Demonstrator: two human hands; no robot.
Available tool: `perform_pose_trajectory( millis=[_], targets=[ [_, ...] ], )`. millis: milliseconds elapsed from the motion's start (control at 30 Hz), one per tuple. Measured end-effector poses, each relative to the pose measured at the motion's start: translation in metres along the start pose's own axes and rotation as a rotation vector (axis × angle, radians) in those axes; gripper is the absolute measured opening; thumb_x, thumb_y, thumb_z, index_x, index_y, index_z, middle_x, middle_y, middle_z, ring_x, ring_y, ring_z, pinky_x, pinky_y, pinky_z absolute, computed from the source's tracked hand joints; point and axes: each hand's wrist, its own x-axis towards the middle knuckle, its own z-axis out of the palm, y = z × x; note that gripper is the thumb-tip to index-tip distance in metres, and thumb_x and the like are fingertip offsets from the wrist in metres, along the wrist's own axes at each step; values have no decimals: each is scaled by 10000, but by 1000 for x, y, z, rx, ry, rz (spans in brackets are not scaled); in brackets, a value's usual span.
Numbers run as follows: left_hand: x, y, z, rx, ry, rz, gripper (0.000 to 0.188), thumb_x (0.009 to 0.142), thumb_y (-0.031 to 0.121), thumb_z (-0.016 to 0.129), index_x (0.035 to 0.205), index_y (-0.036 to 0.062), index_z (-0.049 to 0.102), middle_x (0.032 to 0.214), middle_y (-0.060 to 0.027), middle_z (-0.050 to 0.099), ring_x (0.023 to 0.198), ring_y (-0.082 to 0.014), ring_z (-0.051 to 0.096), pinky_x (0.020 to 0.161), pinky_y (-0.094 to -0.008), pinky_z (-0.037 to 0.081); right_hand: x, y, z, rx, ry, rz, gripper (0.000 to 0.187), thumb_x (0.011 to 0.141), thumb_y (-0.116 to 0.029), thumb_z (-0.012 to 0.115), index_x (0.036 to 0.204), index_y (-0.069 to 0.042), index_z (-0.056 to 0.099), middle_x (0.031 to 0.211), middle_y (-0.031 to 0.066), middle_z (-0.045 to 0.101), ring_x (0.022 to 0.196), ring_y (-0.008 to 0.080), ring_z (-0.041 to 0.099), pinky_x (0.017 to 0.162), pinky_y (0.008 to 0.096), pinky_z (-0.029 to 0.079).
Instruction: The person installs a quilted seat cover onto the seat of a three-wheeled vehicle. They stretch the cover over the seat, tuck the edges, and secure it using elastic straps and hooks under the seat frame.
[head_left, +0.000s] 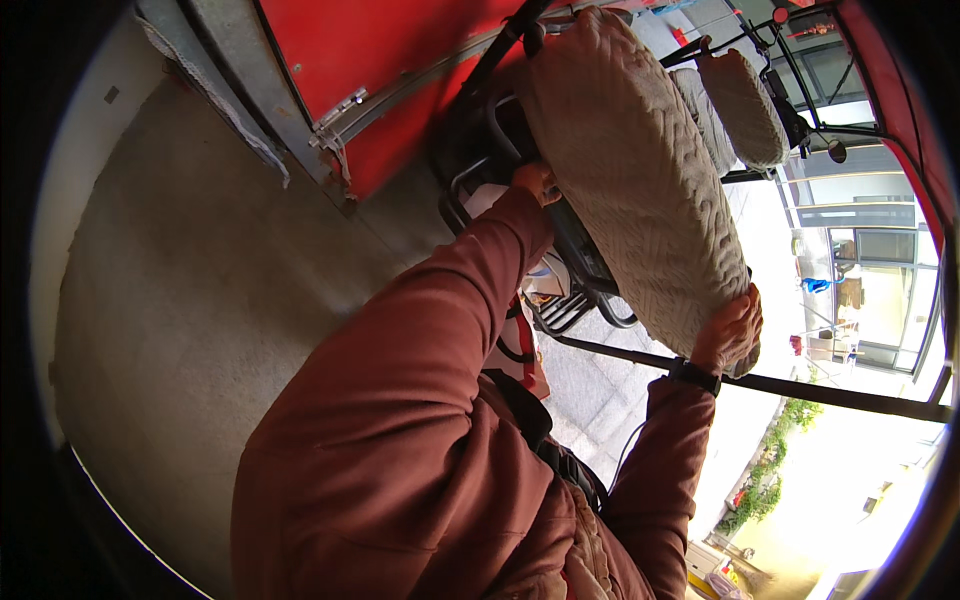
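Fingers of right hand [732,332] clamp end of long beige quilted-fabric cushion [640,170]; left hand [537,183] at its edge, finger grip can't tell.

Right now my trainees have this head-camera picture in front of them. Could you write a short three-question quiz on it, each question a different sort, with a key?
1. Multiple choice: where is the dark band worn?
A) On the left wrist
B) On the right wrist
C) Above the left elbow
2. True or false: the person's right hand is touching the textured beige cover.
3. Fill in the colour: the large panel beside the metal latch is ______.

Key: 1. B; 2. True; 3. red.
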Motion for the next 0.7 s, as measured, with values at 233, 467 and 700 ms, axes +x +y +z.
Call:
perform_pose_trajectory(
  millis=[233,467,700],
  targets=[
    [4,-10,-13,-156,-18,124,293,921,195,576,1168,53,644,1171,-94,667,1056,-281,639,925,-470,521,1,-2,1,-23,-20,39,533,1025,-359,297,1288,-34,627,1279,163,645,1213,352,560,1071,463,369],
    [-9,-14,-13,-421,-116,167,366,1010,212,493,1304,6,566,1278,-132,631,1158,-331,612,974,-506,511,1,-3,1,-10,8,35,510,1021,-350,318,1264,-39,642,1262,155,657,1191,346,576,1062,458,377],
    [-21,5,-5,-331,-256,120,432,1047,270,426,1415,47,466,1433,-161,519,1287,-345,513,1062,-532,441,1,-6,1,-17,30,25,506,1023,-346,321,1253,-34,646,1261,157,659,1186,349,580,1057,454,380]
  ],
)
